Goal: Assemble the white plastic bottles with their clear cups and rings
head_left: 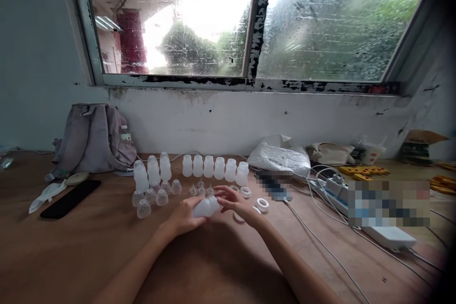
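Observation:
A frosted white bottle (pixel 204 208) lies tilted in my left hand (pixel 185 216), whose fingers wrap round its body. At the neck end of that bottle, my right hand (pixel 231 199) has its fingers curled against the rim; whether a small part sits between them is too small to tell. Just beyond the hands stand several clear teats (pixel 201 189). White rings (pixel 262 205) lie to the right, partly hidden by my right hand and wrist. Behind is a row of open white bottles (pixel 208 166). Clear domed caps (pixel 144 208) and capped bottles (pixel 153 169) stand at the left.
A grey backpack (pixel 89 137) leans on the wall, with a black phone (pixel 71 199) in front. At the right are a plastic-wrapped package (pixel 281 156), a power strip (pixel 384 233), trailing white cables and yellow pieces (pixel 366 171).

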